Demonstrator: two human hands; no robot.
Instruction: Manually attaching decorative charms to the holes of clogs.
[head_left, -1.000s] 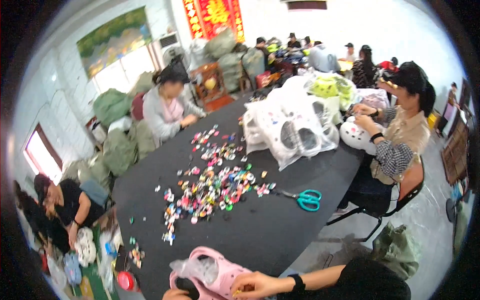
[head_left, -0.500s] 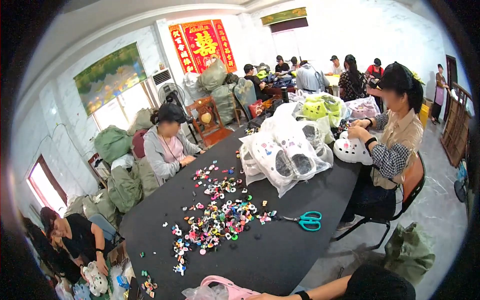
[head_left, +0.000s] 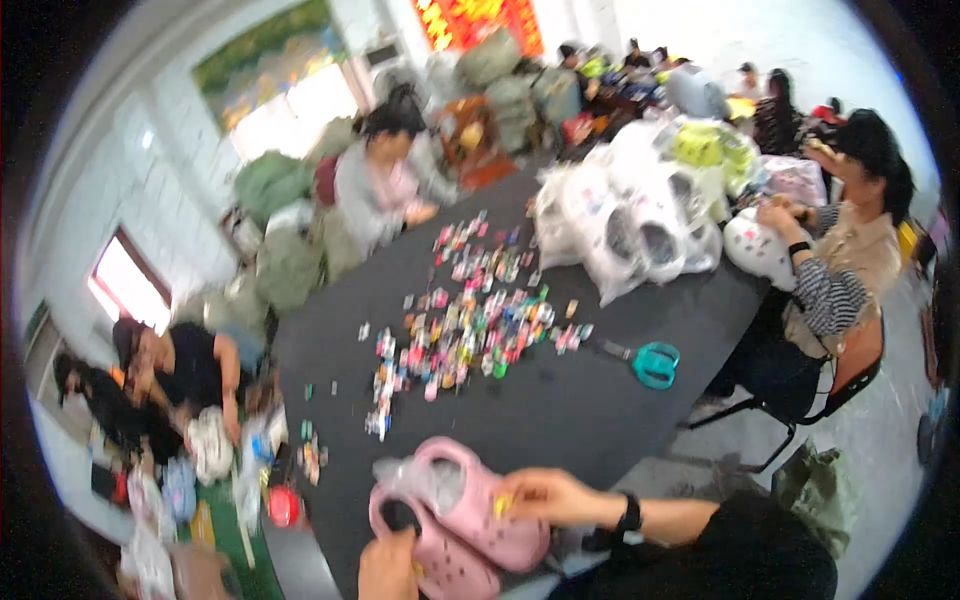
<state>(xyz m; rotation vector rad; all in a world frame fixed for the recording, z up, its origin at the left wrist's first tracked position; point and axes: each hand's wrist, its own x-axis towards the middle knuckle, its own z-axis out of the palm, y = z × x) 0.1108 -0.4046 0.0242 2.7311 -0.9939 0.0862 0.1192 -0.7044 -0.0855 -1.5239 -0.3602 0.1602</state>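
Both hands (head_left: 470, 530) grip 2 pink clogs (head_left: 460, 515) beside 1 teal scissors (head_left: 650, 362).

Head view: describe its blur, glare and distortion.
Head view: motion blur softens everything, including the pink clogs under the left hand and right hand; the windows glare white; fisheye bends the table edges, and the corners go black.
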